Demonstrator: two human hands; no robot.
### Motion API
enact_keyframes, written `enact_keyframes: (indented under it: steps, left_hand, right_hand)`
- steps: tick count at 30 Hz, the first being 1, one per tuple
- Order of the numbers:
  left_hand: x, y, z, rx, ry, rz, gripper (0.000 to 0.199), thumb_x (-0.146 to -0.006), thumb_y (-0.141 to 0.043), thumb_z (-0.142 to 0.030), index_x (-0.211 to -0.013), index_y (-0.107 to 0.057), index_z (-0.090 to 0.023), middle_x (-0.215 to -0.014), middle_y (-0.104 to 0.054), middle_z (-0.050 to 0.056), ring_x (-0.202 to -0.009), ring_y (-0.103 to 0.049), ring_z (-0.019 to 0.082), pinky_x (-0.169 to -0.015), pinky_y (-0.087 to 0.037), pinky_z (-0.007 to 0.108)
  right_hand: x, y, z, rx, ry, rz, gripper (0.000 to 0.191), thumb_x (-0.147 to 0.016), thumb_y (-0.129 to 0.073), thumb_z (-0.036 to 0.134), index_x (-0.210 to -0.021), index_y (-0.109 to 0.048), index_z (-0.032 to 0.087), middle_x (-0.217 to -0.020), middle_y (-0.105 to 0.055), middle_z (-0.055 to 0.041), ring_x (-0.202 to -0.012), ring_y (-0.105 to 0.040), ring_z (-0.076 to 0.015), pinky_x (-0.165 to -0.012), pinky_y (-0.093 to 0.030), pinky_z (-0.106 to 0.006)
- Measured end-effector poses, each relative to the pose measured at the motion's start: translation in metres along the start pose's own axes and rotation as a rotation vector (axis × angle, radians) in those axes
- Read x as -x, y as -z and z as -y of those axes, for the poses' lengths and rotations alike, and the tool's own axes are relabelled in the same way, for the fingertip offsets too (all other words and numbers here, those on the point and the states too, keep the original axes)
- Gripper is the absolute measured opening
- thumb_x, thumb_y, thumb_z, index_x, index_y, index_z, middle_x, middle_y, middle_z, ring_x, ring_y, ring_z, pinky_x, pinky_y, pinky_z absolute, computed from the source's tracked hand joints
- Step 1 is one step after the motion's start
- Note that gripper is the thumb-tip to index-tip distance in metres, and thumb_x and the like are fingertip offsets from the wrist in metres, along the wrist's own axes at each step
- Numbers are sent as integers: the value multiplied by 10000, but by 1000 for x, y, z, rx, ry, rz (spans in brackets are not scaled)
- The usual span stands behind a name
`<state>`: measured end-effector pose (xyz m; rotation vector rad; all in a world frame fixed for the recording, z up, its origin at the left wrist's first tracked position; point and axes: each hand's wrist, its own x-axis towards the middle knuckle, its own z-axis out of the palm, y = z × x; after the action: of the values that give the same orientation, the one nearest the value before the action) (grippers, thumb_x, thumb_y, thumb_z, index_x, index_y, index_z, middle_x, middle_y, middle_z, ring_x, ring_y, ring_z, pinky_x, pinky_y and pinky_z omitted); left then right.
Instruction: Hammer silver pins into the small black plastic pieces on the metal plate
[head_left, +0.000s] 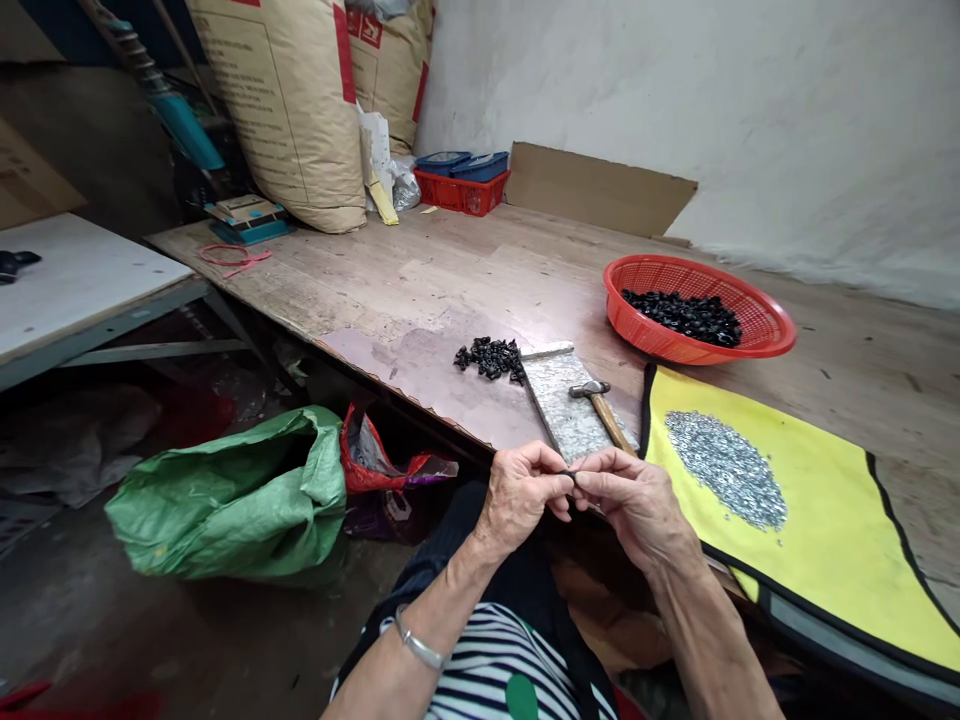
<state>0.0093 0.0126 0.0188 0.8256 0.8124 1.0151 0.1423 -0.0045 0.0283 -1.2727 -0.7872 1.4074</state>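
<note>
My left hand (523,492) and my right hand (628,500) meet at the table's front edge, fingertips pinched on a small black piece (570,475) between them. Just beyond them lies a scuffed metal plate (562,395), with a wooden-handled hammer (606,412) resting on it. A small pile of black pieces (489,358) touches the plate's left side. To the right, many small silvery metal parts (726,468) are heaped on a yellow cloth (832,510) with black edging. A red mesh basket (772,325) behind the cloth holds more black pieces.
A green sack (225,510) and a red bag (367,455) stand open below the table's left edge. Farther back are large paper sacks (292,110), a red crate (469,193) with blue baskets, a cardboard strip (592,190) and a teal-handled tool (184,125).
</note>
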Motion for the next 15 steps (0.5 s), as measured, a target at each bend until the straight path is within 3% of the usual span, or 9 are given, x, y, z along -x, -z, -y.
enact_keyframes:
  steps: [5, 8, 10, 13, 15]
  left_hand:
    - [-3, -1, 9, 81, 40, 10, 152, -558, -684, -182, -609, -563, -108, -474, -594, 20, -383, -544, 124, -353, -488, 230]
    - [-7, -2, 10, 106, 55, -7, 171, -545, -693, -179, -615, -554, -108, -445, -568, 0, -361, -524, 116, -340, -490, 237]
    - [-12, -1, 8, 103, 40, -45, 165, -553, -683, -174, -624, -547, -113, -432, -553, -14, -354, -513, 109, -339, -493, 238]
    - [-21, 1, 5, 36, 17, -125, 124, -574, -642, -148, -628, -534, -121, -421, -544, -21, -340, -508, 107, -328, -483, 226]
    - [-28, 0, 4, -25, 35, -162, 89, -589, -603, -117, -622, -521, -126, -401, -533, -25, -316, -500, 111, -309, -464, 217]
  right_hand:
    - [5, -4, -5, 35, 35, -115, 244, -479, -793, 278, -592, -633, 133, -568, -607, -20, -460, -544, -137, -472, -453, -266]
    - [7, 6, 1, 222, 87, -119, 287, -547, -755, 381, -647, -631, 143, -585, -599, -19, -482, -537, -140, -501, -448, -276]
    - [6, 19, 6, 506, 209, -233, 305, -633, -679, 448, -707, -638, 155, -612, -598, -29, -520, -535, -150, -529, -429, -283]
    - [0, 40, 9, 1112, 397, -449, 276, -709, -572, 440, -757, -623, 173, -720, -608, -68, -623, -542, -190, -572, -382, -303]
    - [-5, 49, 8, 1388, 393, -425, 210, -725, -542, 386, -728, -581, 180, -699, -583, -66, -648, -535, -201, -582, -354, -305]
